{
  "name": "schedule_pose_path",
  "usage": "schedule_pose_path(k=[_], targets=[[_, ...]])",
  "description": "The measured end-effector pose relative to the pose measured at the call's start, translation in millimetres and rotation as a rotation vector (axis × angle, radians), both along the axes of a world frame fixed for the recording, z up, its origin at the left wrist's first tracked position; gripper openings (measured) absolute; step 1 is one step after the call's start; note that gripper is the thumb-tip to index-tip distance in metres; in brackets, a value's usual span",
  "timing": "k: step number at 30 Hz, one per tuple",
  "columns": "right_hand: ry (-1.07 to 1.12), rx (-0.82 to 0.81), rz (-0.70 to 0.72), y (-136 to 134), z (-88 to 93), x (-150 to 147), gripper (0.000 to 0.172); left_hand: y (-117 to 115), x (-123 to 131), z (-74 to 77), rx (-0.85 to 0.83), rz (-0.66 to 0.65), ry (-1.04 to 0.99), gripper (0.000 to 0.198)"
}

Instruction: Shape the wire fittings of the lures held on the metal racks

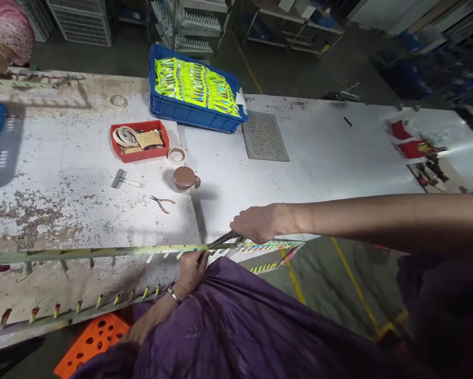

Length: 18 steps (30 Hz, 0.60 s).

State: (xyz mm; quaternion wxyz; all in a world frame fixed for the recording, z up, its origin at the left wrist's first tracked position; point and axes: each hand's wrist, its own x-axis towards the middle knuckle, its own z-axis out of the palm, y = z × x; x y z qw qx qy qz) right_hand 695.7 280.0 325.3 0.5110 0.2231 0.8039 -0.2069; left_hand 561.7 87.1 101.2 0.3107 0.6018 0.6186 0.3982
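Note:
A long yellow-green strip (102, 251) with small pieces hanging from it runs along the near edge of the white table (319, 152). My right hand (255, 223) is closed on a dark tool (224, 240), which looks like scissors, with its tip at the strip. My left hand (192, 268) pinches the strip from below, just left of the tool. A second row of small tipped pieces (78, 305) lies lower along the table edge.
A blue crate (192, 113) of shiny yellow-green packets stands at the back. Nearby are a red tray (139, 140) with tape rolls, a brown lidded cup (184, 178), pliers (161, 202), a scraper (123, 180) and a grey mat (264, 136). Another person's arm (3, 42) shows far left. An orange stool (92, 342) sits below.

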Motion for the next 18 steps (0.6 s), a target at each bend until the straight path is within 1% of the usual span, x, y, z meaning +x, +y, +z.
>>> schedule_pose_path(k=[2,3,5,10,14,18], targets=[[0.069,0.138,0.149,-7.0,-1.3,8.9,0.023,-0.2,-0.2,-0.6,0.002,-0.009,0.002,0.021],[0.068,0.183,0.221,-8.8,-2.7,12.1,0.025,-0.3,-0.3,-0.9,0.004,-0.013,0.003,0.021],[0.083,0.213,0.299,-8.9,-6.5,16.9,0.024,-0.8,-0.6,-1.5,0.008,-0.019,0.004,0.019],[0.128,0.246,0.372,-4.1,-16.9,25.5,0.021,-1.0,-1.4,-3.7,-0.014,-0.044,0.038,0.018],[0.197,0.299,0.419,-2.4,-20.3,31.7,0.023,-0.3,-0.9,-5.8,-0.027,-0.051,0.056,0.017],[0.276,0.299,0.438,0.6,-25.0,36.2,0.018,-0.7,0.4,-4.0,-0.016,-0.032,0.056,0.021]])
